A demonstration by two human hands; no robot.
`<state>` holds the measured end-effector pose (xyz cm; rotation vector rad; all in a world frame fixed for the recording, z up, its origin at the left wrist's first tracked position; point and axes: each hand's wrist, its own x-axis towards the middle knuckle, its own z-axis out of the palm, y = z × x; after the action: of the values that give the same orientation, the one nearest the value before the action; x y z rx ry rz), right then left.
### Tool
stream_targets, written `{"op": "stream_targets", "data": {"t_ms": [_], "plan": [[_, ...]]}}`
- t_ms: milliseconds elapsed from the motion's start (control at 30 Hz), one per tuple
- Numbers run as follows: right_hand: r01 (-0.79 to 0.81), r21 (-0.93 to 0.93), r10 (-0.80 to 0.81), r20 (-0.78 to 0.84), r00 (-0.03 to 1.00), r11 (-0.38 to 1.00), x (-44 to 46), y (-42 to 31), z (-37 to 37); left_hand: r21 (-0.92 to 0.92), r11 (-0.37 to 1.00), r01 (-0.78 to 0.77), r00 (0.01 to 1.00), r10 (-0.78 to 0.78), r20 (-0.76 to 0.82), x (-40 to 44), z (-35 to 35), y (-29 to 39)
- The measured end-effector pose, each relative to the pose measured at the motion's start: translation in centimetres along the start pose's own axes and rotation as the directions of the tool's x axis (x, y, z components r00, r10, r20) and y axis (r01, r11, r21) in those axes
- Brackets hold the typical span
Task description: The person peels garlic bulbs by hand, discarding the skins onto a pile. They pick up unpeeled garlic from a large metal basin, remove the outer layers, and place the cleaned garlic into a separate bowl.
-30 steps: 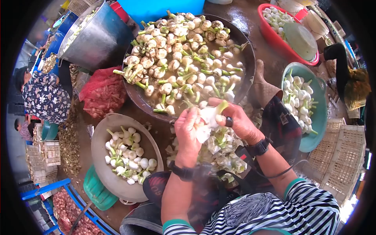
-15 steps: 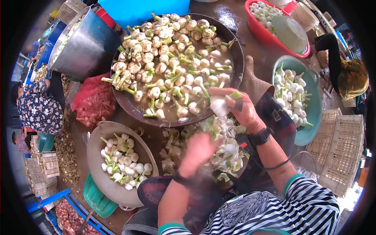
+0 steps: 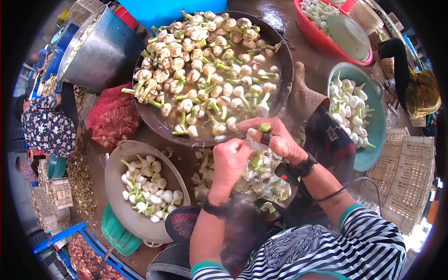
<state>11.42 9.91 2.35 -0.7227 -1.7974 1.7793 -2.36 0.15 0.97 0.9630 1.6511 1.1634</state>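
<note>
My right hand (image 3: 275, 140) is closed around a garlic bulb (image 3: 264, 127); its cut green stem sticks up between the fingers. A dark band or strip shows beside the stem, its kind unclear. My left hand (image 3: 231, 161) pinches at the near side of the bulb, where whitish garlic skin (image 3: 256, 145) shows between the hands. Most of the bulb is hidden by fingers. Beneath both hands lies a heap of garlic peelings (image 3: 268, 179). Just beyond them stands a wide dark pan (image 3: 156, 127) of murky water, piled with stemmed garlic bulbs (image 3: 175, 63).
Peeled white bulbs lie in a grey basin (image 3: 119, 186) at left and a teal basin (image 3: 374, 121) at right. A red mesh sack (image 3: 112, 119), a metal pot (image 3: 105, 56), a red tub (image 3: 322, 44) and wicker baskets (image 3: 403, 177) stand around. Another person (image 3: 49, 126) sits at far left.
My left hand has risen from over the peelings to meet the bulb. My right hand has moved slightly down and left, turning the bulb stem-up.
</note>
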Motion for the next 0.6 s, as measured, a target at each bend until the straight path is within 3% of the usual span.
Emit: {"op": "stream_targets", "data": {"t_ms": [67, 167, 200, 233, 300, 333, 400, 433, 467, 500, 533, 567, 600], "plan": [[0.079, -0.091, -0.078, 0.012, 0.997, 0.993, 0.1, 1.0, -0.2, 0.164, 0.982, -0.09, 0.995, 0.097, -0.034, 0.1, 0.5, -0.4], [0.014, 0.473, -0.01, -0.011, 1.0, 0.881, 0.4, 1.8, -0.6, -0.122, 0.99, 0.068, 0.989, -0.083, -0.122, 0.4, 0.9, 0.2], [0.116, 0.595, -0.107, -0.051, 0.993, 0.795, 0.5, 1.3, -1.0, 0.099, 0.994, 0.042, 0.994, -0.031, -0.103, 0.5, 0.6, -0.3], [0.25, 0.496, -0.178, -0.189, 0.966, 0.831, 0.6, 1.7, -1.4, 0.315, 0.949, 0.01, 0.997, 0.012, -0.07, 0.6, 0.1, -1.6], [0.169, 0.929, -0.09, -0.147, 0.985, 0.329, 1.3, 1.4, -3.2, 0.633, 0.77, -0.08, 0.997, 0.058, 0.056, 0.6, 0.7, -3.9], [0.136, 0.926, 0.109, -0.185, 0.977, 0.351, 1.2, 0.9, -3.5, 0.598, 0.798, -0.071, 0.99, -0.019, 0.143, 0.0, 1.3, -4.6], [0.061, 0.99, 0.161, -0.081, 0.984, 0.129, 1.2, 0.9, -3.9, 0.535, 0.844, -0.028, 0.934, -0.168, 0.314, -0.9, 2.1, -3.2], [0.069, 0.997, 0.268, -0.071, 0.961, 0.018, 1.0, 0.9, -3.4, 0.601, 0.792, -0.106, 0.931, -0.133, 0.34, -0.6, 2.4, -2.4], [0.009, 0.887, 0.217, -0.123, 0.968, 0.461, 0.5, 0.8, -2.8, 0.285, 0.958, 0.031, 0.945, -0.12, 0.304, -0.5, 2.4, -1.4], [-0.036, 0.592, 0.146, -0.139, 0.979, 0.805, 0.1, 0.8, -2.1, -0.074, 0.986, 0.148, 0.959, -0.125, 0.255, -0.4, 2.3, -0.4], [-0.031, 0.4, 0.089, -0.129, 0.988, 0.916, 0.0, 1.1, -1.5, -0.43, 0.877, 0.217, 0.969, -0.14, 0.203, -0.2, 2.2, 0.4], [-0.009, 0.189, 0.032, -0.119, 0.992, 0.982, -0.1, 1.3, -1.0, -0.489, 0.852, 0.187, 0.979, -0.119, 0.167, 0.0, 2.2, 1.0], [0.027, 0.206, -0.001, -0.122, 0.992, 0.978, -0.1, 2.2, -0.6, -0.547, 0.823, 0.154, 0.987, -0.098, 0.131, 0.1, 2.1, 1.5]]}}
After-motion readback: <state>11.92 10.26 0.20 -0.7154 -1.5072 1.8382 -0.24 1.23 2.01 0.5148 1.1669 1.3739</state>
